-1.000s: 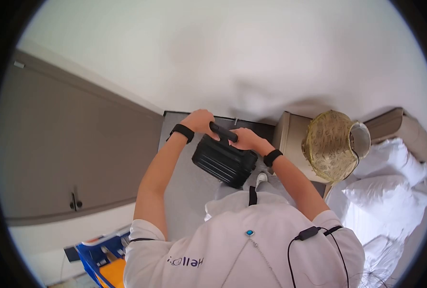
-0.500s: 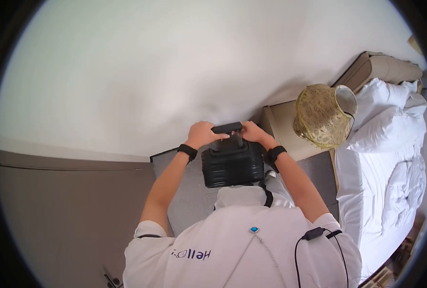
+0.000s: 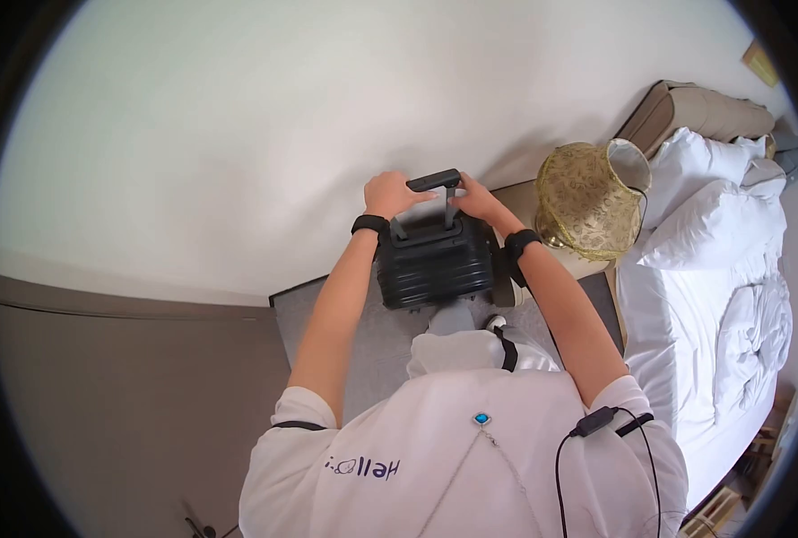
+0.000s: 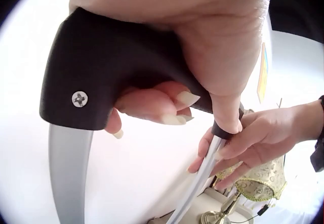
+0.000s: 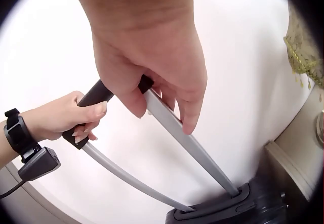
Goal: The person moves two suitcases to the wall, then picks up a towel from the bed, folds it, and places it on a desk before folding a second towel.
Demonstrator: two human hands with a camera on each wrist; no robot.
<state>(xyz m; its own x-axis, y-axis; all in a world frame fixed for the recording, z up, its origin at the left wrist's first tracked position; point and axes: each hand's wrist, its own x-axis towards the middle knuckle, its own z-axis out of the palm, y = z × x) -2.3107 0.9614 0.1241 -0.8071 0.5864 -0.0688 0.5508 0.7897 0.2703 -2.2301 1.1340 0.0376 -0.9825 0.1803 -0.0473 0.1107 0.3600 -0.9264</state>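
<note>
A black ribbed suitcase (image 3: 435, 273) stands upright in front of the person, its pull-out handle (image 3: 433, 181) raised. My left hand (image 3: 388, 194) grips the left part of the black crossbar; in the left wrist view its fingers (image 4: 147, 103) curl underneath the bar. At the other end, my right hand (image 3: 480, 199) holds the corner where the crossbar meets a silver rod (image 5: 195, 153), with thumb and fingers on either side. Both rods run down into the top of the suitcase in the right wrist view. Each wrist wears a black strap.
Right of the suitcase stands a bedside cabinet (image 3: 517, 199) with a gold patterned lamp (image 3: 587, 202). Beyond it is a bed (image 3: 659, 323) with white pillows and bedding. A white wall (image 3: 327, 99) rises behind the suitcase, and a grey-brown door panel (image 3: 121, 394) lies to the left.
The crossbar has gone up and away from the suitcase, exposing more of the rods, with both hands moving along with it. The head view has turned, showing more of the bed.
</note>
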